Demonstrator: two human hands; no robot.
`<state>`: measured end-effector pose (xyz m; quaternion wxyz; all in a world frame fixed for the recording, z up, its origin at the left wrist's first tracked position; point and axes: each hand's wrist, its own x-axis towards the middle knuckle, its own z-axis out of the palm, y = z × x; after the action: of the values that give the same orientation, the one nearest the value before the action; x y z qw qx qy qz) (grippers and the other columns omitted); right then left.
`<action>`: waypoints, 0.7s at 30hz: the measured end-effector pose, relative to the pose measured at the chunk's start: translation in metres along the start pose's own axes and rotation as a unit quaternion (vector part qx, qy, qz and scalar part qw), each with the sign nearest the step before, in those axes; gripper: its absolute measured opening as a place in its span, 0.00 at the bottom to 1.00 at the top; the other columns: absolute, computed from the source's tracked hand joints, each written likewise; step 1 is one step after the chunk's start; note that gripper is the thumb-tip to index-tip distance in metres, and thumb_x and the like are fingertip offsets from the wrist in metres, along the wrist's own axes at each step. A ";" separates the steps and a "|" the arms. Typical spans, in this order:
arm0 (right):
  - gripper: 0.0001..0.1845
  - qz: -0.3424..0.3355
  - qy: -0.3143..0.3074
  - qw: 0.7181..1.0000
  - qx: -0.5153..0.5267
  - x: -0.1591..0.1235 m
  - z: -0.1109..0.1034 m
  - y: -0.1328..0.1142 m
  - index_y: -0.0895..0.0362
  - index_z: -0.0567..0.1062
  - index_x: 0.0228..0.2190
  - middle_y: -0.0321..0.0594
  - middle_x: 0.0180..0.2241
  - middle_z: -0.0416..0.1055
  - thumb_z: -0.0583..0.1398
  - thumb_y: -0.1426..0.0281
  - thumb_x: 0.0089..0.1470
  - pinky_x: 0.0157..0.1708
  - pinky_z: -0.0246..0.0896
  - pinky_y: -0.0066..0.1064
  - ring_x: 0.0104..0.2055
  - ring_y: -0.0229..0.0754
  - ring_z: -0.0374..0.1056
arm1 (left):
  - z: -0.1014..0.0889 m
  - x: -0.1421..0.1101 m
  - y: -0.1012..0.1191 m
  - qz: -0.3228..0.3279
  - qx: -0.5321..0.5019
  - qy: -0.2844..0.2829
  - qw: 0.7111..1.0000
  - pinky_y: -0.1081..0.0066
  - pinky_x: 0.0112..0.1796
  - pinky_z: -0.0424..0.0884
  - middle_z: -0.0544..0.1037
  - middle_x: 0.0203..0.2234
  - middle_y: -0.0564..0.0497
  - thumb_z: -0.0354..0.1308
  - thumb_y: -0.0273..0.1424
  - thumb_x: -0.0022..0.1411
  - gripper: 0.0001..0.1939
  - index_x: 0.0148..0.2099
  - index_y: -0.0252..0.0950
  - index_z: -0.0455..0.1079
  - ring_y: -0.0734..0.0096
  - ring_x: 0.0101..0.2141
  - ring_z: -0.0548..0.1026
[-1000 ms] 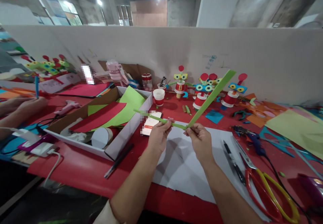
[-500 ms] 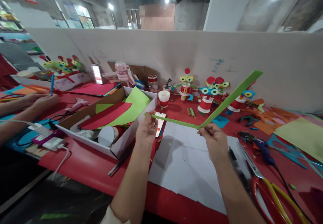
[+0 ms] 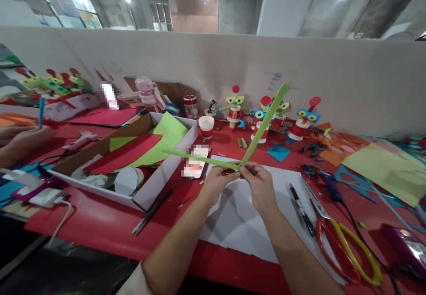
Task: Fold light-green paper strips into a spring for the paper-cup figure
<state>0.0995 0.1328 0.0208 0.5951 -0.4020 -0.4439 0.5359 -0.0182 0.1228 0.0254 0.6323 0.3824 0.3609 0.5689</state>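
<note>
Lengths of green paper (image 3: 262, 127) are meeting at a corner above the white sheet (image 3: 244, 228), left hand (image 3: 217, 182) and right hand (image 3: 259, 184) pinching there with fingers closed, the corner seemingly formed, both long tails sticking out unfolded.

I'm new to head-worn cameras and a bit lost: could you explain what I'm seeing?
There is no machine here: the left hand and right hand are a person's own, bare. One camera, worn on that person's head, looks forward and down. Both hands' fingers hold a bright green, paper-like V-shaped strip near its corner; whether it is folded or joined there, I can't tell.

Below lies white paper on a red-covered table. To the right are a black pen and metal scissors with red and yellow handles; to the left, a white cardboard box. Someone else's hands show at the far left.
</note>
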 end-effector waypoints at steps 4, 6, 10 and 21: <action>0.05 -0.013 0.015 1.000 -0.009 0.001 0.000 0.002 0.54 0.80 0.26 0.35 0.25 0.76 0.66 0.69 0.41 0.32 0.65 0.32 0.27 0.38 0.67 | -0.001 -0.001 0.003 0.016 -0.008 0.020 1.000 0.65 0.43 0.69 0.81 0.29 0.48 0.71 0.28 0.42 0.11 0.33 0.35 0.79 0.66 0.34 0.76; 0.05 -0.022 0.030 0.999 -0.031 0.001 0.000 0.003 0.54 0.80 0.26 0.35 0.25 0.76 0.66 0.68 0.41 0.31 0.65 0.33 0.27 0.38 0.67 | -0.001 0.000 0.002 0.020 -0.013 0.023 0.999 0.65 0.42 0.69 0.81 0.29 0.48 0.71 0.29 0.42 0.10 0.32 0.35 0.79 0.66 0.34 0.76; 0.05 -0.030 0.031 0.998 -0.048 -0.001 0.001 0.004 0.54 0.79 0.26 0.35 0.25 0.76 0.65 0.67 0.42 0.31 0.67 0.34 0.27 0.40 0.68 | -0.004 0.004 -0.002 0.032 -0.027 0.048 0.998 0.66 0.40 0.69 0.80 0.26 0.48 0.73 0.30 0.39 0.11 0.29 0.35 0.79 0.68 0.31 0.75; 0.11 -0.067 -0.040 0.995 -0.057 -0.010 0.009 0.007 0.54 0.76 0.36 0.38 0.35 0.77 0.63 0.68 0.47 0.42 0.68 0.36 0.39 0.43 0.73 | -0.010 0.008 -0.003 -0.009 -0.090 0.116 0.989 0.71 0.33 0.68 0.80 0.23 0.51 0.74 0.28 0.33 0.12 0.26 0.35 0.78 0.73 0.27 0.74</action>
<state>0.0891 0.1239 0.0158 0.5878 -0.3831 -0.5230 0.4841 -0.0247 0.1309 0.0179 0.6235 0.2518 0.3824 0.6337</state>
